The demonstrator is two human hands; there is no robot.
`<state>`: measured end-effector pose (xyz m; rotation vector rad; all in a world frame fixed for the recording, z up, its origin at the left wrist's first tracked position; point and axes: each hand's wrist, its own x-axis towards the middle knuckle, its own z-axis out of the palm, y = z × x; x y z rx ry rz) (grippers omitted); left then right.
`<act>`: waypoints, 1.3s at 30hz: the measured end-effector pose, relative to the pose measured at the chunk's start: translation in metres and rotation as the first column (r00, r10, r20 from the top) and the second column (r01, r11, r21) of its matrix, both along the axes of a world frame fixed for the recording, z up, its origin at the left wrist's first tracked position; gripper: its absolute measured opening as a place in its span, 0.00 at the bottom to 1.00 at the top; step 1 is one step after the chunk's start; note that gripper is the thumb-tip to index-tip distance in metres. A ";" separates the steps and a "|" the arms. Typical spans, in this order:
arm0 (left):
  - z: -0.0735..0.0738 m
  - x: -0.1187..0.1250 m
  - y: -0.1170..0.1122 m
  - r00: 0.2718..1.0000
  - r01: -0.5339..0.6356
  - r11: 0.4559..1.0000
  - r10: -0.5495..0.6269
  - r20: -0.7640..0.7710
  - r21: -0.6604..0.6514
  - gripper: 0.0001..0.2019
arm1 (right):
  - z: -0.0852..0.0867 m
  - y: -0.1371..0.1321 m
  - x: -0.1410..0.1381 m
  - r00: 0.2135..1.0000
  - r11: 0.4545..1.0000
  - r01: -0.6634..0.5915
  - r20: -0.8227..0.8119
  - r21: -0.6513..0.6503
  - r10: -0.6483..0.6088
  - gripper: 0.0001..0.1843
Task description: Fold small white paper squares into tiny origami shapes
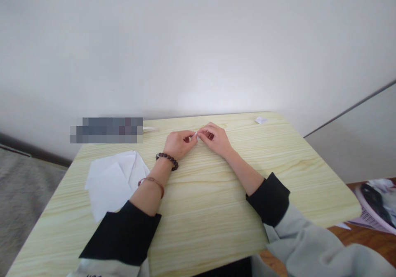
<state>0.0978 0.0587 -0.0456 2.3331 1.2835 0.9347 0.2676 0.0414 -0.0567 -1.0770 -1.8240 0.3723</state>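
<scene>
Both of my hands meet over the far middle of the wood-grain table (210, 211), fingertips almost touching. My left hand (178, 144), with a beaded bracelet at the wrist, pinches a small piece of white paper (197, 135) between thumb and forefinger. From the other side my right hand (218, 139) pinches the same paper, its fingers curled. Most of that paper is hidden by the fingertips, so its shape cannot be made out. Left of my left forearm lies a loose stack of white paper sheets (109, 184). A small folded white paper (260, 120) rests near the far right edge.
A blurred-out dark item (109, 129) sits at the table's far left corner, with something thin and white beside it. The white wall (198, 50) rises right behind the table. On the floor at right stands a pink basket (368, 215) holding crumpled white stuff.
</scene>
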 end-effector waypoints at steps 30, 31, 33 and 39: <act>-0.003 -0.003 0.003 0.991 0.037 0.997 -0.028 0.133 -0.061 0.12 | -0.001 0.000 -0.001 1.000 0.998 0.029 0.008 -0.056 -0.029 0.05; -0.003 -0.003 0.003 0.991 0.038 0.997 -0.030 0.134 -0.064 0.12 | 0.000 -0.001 -0.002 1.000 0.998 0.027 0.015 -0.058 -0.026 0.05; -0.003 -0.002 0.004 0.991 0.037 0.997 -0.027 0.130 -0.073 0.11 | 0.000 -0.001 -0.002 0.999 0.998 0.026 0.026 -0.060 -0.024 0.05; -0.003 -0.002 0.003 0.990 0.017 0.995 -0.003 0.139 -0.099 0.12 | 0.000 -0.001 -0.002 0.999 0.998 0.028 0.035 -0.056 -0.026 0.04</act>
